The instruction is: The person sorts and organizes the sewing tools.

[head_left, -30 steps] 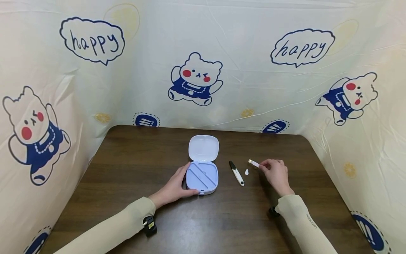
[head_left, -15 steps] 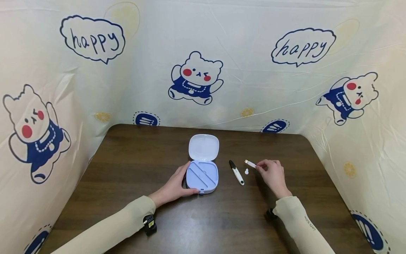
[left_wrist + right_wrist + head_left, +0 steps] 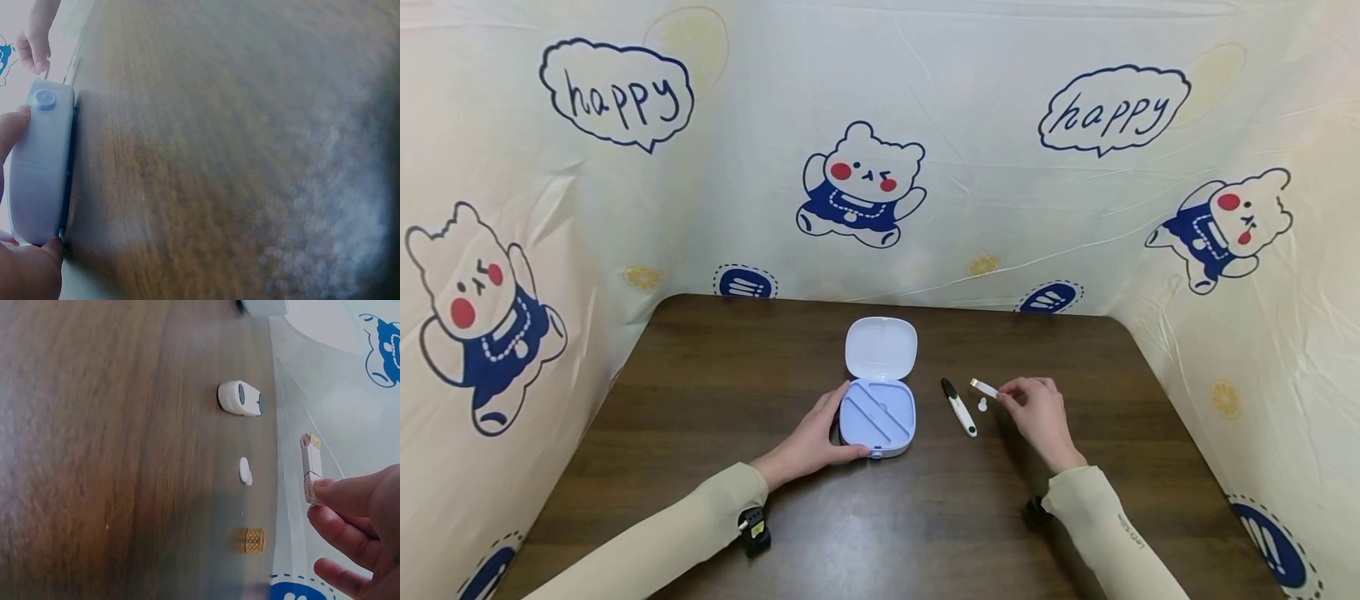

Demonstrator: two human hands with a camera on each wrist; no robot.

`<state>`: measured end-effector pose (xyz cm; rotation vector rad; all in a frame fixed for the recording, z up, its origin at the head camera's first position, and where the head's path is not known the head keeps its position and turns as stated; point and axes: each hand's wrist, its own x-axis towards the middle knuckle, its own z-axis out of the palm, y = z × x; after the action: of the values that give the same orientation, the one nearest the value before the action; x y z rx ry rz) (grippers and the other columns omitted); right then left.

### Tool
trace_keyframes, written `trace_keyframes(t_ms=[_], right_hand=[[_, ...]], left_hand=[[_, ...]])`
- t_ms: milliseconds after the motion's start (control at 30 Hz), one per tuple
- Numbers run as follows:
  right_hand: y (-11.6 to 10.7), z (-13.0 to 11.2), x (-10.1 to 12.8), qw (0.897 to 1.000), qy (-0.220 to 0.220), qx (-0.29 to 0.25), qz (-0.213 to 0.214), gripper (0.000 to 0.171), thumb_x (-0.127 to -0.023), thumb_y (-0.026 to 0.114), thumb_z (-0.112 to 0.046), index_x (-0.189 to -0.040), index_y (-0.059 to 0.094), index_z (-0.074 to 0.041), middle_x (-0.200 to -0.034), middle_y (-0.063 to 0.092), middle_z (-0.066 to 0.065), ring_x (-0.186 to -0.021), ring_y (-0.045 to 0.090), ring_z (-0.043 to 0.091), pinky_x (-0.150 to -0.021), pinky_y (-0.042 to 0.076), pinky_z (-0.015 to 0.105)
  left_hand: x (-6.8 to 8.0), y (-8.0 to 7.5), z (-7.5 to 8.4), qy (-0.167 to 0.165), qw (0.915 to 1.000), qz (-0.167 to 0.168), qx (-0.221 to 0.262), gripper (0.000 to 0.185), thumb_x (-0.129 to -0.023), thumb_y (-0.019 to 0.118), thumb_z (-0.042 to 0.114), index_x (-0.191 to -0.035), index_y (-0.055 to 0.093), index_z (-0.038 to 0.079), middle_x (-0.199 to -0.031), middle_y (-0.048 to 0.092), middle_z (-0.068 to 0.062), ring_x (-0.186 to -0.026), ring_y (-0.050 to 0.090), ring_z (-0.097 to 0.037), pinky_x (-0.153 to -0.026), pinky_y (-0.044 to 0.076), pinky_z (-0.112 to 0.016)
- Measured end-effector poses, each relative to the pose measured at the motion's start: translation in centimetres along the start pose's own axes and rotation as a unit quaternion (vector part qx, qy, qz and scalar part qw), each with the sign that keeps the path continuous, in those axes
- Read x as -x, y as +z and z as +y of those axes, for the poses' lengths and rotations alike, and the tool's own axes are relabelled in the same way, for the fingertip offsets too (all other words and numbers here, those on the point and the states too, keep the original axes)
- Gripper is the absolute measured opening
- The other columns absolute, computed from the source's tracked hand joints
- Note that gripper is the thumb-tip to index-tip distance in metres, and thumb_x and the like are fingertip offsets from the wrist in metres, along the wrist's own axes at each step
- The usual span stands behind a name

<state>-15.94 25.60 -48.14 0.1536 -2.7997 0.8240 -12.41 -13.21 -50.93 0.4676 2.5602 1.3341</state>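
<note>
Our left hand point(image 3: 808, 433) grips the side of the pale-blue sewing box point(image 3: 891, 453), its lid point(image 3: 881, 347) swung open. Our right hand point(image 3: 1037, 417) pinches the folded tape measure point(image 3: 985, 388) above the worktop point(image 3: 730, 367). Thread snips point(image 3: 960, 410) and a small white piece point(image 3: 982, 405) lie to that hand's left; a gold thimble point(image 3: 254, 540) sits near it.

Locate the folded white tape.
In the head view, the folded white tape is in the grip of the right hand, right of the black-and-white tool, near the small white piece.
</note>
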Motion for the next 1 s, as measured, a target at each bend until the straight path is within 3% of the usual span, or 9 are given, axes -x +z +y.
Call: trace_keyframes(t_ms=[1000], right_hand=[[1.2,-3.8,0.9,0.996,-0.078,-0.03,0.018,0.004,-0.088,0.083,-0.009,-0.089,0.079,-0.008,-0.085,0.076,0.004,-0.099,0.058,0.035,-0.088,0.044,0.051]], left_hand=[[0.0,-0.1,0.1,-0.002,1.0,-0.002,0.001,0.118,-0.081,0.09,0.046,-0.166,0.019,0.006,-0.165,0.029,-0.022,-0.15,0.035,-0.037,-0.119,0.034,-0.054]])
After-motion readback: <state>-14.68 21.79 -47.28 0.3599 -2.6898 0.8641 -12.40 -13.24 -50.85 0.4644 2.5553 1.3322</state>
